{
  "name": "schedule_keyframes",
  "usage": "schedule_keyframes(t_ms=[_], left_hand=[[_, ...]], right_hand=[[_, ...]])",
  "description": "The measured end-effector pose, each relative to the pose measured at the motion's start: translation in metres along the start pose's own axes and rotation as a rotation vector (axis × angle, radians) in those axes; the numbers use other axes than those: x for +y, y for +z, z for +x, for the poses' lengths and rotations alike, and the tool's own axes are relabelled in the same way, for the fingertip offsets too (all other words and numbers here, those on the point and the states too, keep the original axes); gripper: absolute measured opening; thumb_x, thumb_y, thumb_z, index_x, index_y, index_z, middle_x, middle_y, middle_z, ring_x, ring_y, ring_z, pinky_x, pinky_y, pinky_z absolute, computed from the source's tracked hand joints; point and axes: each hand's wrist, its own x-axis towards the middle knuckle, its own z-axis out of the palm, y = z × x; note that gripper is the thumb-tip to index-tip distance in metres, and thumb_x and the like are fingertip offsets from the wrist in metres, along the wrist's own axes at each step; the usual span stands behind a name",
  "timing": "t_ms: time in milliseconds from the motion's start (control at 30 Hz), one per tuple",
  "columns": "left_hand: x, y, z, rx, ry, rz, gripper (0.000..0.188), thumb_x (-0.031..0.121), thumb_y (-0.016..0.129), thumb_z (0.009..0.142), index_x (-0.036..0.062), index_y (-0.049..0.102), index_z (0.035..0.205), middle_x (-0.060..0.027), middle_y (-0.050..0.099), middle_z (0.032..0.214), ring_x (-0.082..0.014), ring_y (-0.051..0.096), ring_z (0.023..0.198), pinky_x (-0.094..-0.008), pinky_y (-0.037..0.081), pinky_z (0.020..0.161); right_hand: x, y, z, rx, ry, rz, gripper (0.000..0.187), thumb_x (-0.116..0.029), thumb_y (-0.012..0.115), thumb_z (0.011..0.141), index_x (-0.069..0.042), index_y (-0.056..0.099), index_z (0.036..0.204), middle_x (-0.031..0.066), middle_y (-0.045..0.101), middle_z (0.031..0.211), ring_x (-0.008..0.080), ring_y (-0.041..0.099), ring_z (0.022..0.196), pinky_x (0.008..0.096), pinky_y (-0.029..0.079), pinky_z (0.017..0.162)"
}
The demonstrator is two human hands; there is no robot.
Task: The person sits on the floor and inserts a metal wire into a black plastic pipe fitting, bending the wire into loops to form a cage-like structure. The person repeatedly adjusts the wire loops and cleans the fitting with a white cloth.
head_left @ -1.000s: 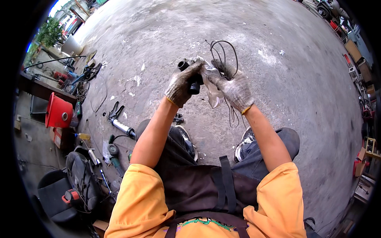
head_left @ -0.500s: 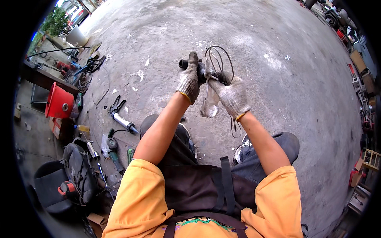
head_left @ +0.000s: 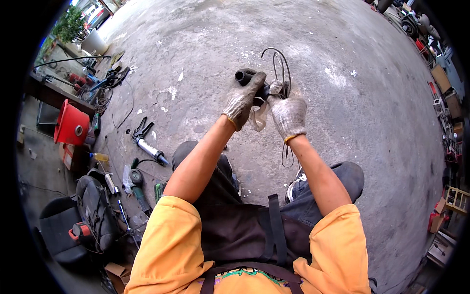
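Note:
In grey, dirty work gloves, both hands are raised together over the floor in front of my knees. My left hand (head_left: 240, 102) is wrapped round a short black tube (head_left: 243, 77), whose open end points up and left. My right hand (head_left: 290, 116) is closed at the tube's other end and grips a bent loop of thin wire (head_left: 289, 66). The wire's loops stand up past the fingers, and more of it hangs below the wrist. A crumpled piece of clear plastic film (head_left: 258, 118) dangles between the gloves. The fingers hide where the tube and wire meet.
On the concrete floor (head_left: 382, 127) to my left lie a caulking gun (head_left: 149, 148) and a green angle grinder (head_left: 139, 188). Further left are a red bucket (head_left: 71, 123) and black car seat parts (head_left: 58, 220). Cluttered tools and boxes (head_left: 443, 76) line the right edge.
My left hand has turned, and the tube's open end has moved right and points further up. My right hand has rotated more upright, the wire loops with it. The plastic film now hangs higher.

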Motion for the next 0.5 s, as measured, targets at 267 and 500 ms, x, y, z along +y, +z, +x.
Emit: schedule_keyframes(t_ms=[267,500], left_hand=[[-0.010,-0.013,0.005,-0.329,-0.197,-0.569,0.030,0.003,0.062,0.095,0.0050,0.048,0.122,-0.0079,0.063,0.101,-0.0186,0.066,0.086,-0.0303,0.057,0.073],[-0.006,-0.043,0.029,-0.318,-0.147,-0.886,0.014,0.003,0.061,0.096,-0.0012,0.055,0.107,-0.0109,0.063,0.095,-0.0185,0.064,0.085,-0.0280,0.055,0.067]], right_hand=[[0.003,-0.011,0.009,-0.150,-0.102,0.066,0.026,-0.020,0.074,0.083,-0.003,0.069,0.102,0.0196,0.071,0.095,0.0342,0.070,0.089,0.0413,0.054,0.079],[-0.018,-0.039,0.010,-0.222,0.047,0.401,0.026,-0.023,0.069,0.096,0.000,0.069,0.109,0.0041,0.068,0.085,0.0112,0.061,0.072,0.0278,0.051,0.064]])
